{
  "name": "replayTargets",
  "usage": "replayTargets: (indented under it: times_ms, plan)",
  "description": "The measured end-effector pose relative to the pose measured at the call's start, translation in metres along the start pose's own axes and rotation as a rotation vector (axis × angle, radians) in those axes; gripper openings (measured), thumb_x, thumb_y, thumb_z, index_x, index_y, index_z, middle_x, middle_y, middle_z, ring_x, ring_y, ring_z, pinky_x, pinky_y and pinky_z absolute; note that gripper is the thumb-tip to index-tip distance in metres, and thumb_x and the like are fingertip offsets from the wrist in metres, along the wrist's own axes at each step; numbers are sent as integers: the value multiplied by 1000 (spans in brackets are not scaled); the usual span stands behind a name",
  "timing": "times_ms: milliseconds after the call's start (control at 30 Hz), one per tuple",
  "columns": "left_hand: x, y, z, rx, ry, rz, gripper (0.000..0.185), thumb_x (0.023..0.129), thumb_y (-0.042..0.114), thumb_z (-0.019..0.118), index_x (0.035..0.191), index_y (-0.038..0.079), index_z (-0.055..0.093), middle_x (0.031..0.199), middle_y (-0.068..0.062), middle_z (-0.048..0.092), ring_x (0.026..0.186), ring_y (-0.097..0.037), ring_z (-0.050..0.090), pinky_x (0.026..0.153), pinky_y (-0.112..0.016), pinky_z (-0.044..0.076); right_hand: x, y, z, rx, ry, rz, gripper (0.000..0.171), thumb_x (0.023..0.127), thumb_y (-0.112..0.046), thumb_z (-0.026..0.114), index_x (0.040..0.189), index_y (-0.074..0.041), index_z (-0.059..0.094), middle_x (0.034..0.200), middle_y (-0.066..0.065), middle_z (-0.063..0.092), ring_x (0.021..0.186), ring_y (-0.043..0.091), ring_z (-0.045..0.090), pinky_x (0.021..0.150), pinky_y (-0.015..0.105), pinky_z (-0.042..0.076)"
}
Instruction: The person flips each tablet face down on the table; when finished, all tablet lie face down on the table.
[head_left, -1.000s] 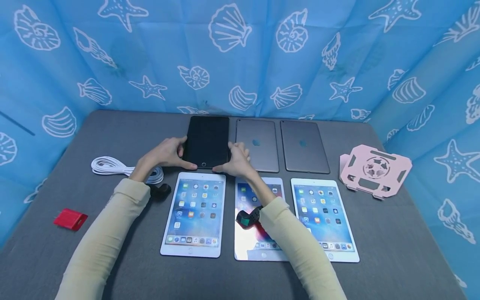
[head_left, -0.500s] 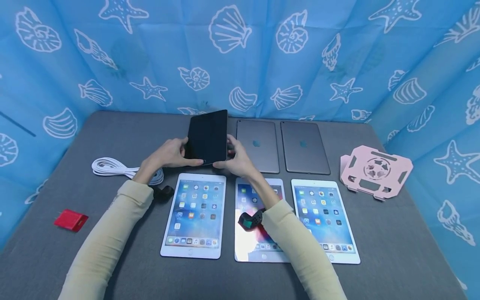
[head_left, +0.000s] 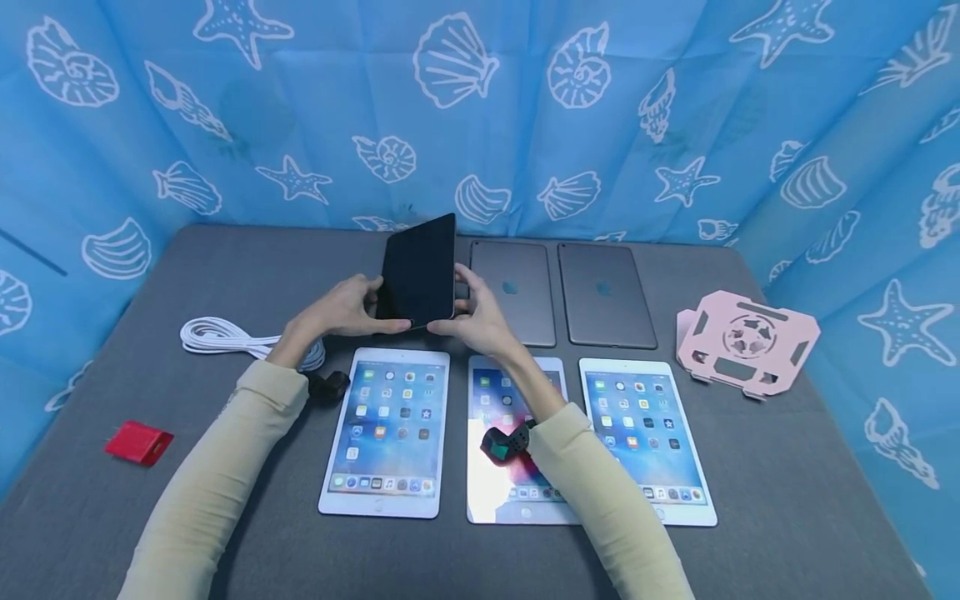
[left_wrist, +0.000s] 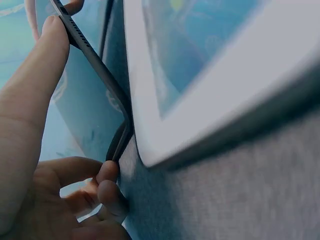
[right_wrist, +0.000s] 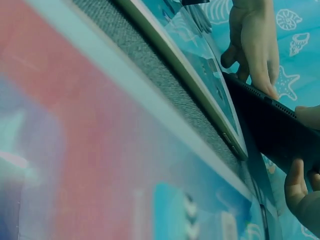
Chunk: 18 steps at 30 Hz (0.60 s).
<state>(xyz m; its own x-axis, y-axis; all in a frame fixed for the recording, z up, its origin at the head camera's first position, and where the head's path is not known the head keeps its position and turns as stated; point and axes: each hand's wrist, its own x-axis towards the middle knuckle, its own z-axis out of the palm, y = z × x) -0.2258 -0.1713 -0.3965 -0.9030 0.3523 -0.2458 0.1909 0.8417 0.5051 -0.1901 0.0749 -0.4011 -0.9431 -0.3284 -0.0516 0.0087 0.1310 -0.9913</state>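
Both hands hold a black tablet [head_left: 418, 267] with a dark screen, lifted off the grey table [head_left: 112, 500] and tilted up toward me. My left hand [head_left: 348, 308] grips its lower left edge, thumb on the front. My right hand [head_left: 471, 315] grips the lower right edge. In the left wrist view the thumb [left_wrist: 35, 75] presses along the tablet's thin edge [left_wrist: 95, 65] beside a white tablet [left_wrist: 200, 75]. The right wrist view shows the dark tablet [right_wrist: 280, 130] held between both hands, with my curled right fingers [right_wrist: 300, 192] under it.
Three white tablets with lit screens lie in the front row [head_left: 384, 433] [head_left: 498, 483] [head_left: 645, 437]. Two grey tablets [head_left: 513, 287] [head_left: 606, 292] lie face down behind. A pink stand [head_left: 746, 342] sits right; a white cable [head_left: 225, 337], a small black object [head_left: 330, 386] and a red item [head_left: 138, 440] left.
The black tablet lay flat on the table a second ago. Both hands have raised it and tipped it more upright.
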Motion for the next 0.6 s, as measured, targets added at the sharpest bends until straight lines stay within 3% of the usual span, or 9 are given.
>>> replayTargets:
  times_ms: [167, 267, 333, 400, 500, 567, 600]
  plan:
    - [1, 2, 3, -9, -21, -18, 110, 86, 57, 74, 159, -7, 22, 137, -27, 50, 94, -27, 50, 75, -34, 42, -2, -3, -2, 45, -18, -11, 99, 86, 8, 73, 165, -15, 16, 162, 9, 24, 118, 37, 64, 84, 25, 57]
    - [2, 3, 3, -26, -35, -16, 109, 87, 57, 73, 160, -6, 21, 139, -26, 50, 92, -26, 51, 75, -34, 42, -3, -6, -3, 51, -25, -16, 99, 86, 10, 71, 165, -14, 16, 162, 9, 23, 117, 37, 65, 85, 25, 57]
    - [2, 4, 3, -42, -42, 0, 108, 88, 55, 73, 159, -7, 21, 132, -23, 52, 82, -23, 51, 71, -32, 42, -4, -8, -4, 53, -32, -23, 99, 86, 11, 71, 165, -13, 16, 162, 9, 23, 110, 31, 67, 84, 24, 57]
    - [4, 5, 3, -61, -48, 33, 105, 89, 52, 73, 158, -9, 23, 108, -18, 58, 70, -19, 47, 65, -30, 40, -4, -10, -4, 52, -36, -36, 99, 86, 11, 70, 165, -13, 16, 161, 10, 23, 102, 22, 68, 82, 21, 56]
    - [6, 5, 3, -104, -61, 86, 100, 91, 46, 73, 157, -11, 24, 77, -5, 51, 60, -14, 42, 60, -28, 37, -5, -13, -5, 40, -42, -64, 98, 86, 12, 70, 165, -13, 16, 161, 10, 24, 94, 14, 65, 77, 19, 55]
    - [7, 6, 3, -139, -73, 115, 98, 92, 44, 73, 157, -11, 24, 71, -3, 46, 61, -14, 42, 60, -28, 38, -6, -15, -5, 31, -48, -89, 98, 87, 12, 69, 165, -13, 16, 161, 11, 24, 97, 18, 67, 76, 18, 55]
    - [8, 7, 3, -154, -79, 119, 98, 92, 43, 73, 157, -10, 24, 77, -4, 49, 65, -15, 45, 62, -29, 39, -6, -17, -5, 29, -52, -100, 98, 87, 12, 69, 165, -12, 16, 161, 12, 23, 101, 23, 67, 76, 18, 55]
